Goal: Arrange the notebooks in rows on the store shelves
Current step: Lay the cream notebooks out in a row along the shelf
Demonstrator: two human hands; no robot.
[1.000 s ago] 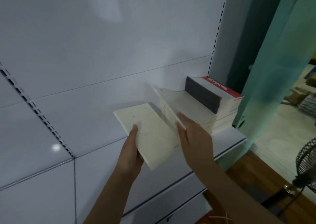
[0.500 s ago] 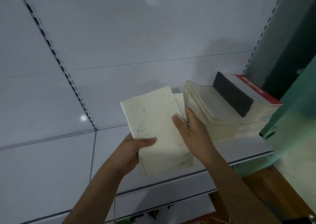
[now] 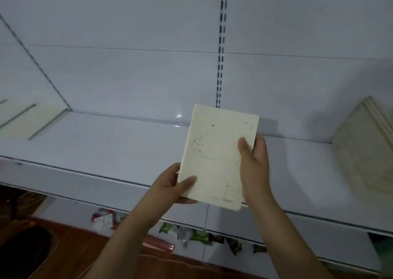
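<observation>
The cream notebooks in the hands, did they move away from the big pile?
Yes. The held notebooks went left along the shelf, away from the stack, which now sits far right.

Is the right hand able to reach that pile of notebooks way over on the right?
Probably not right now. The right hand is busy gripping the cream notebook together with the left hand. The pile sits apart along the shelf with nothing between, so letting go first should work.

Left hand [image 3: 170, 185] and right hand [image 3: 254, 161] raised, fingers [image 3: 244, 149] curled.
</observation>
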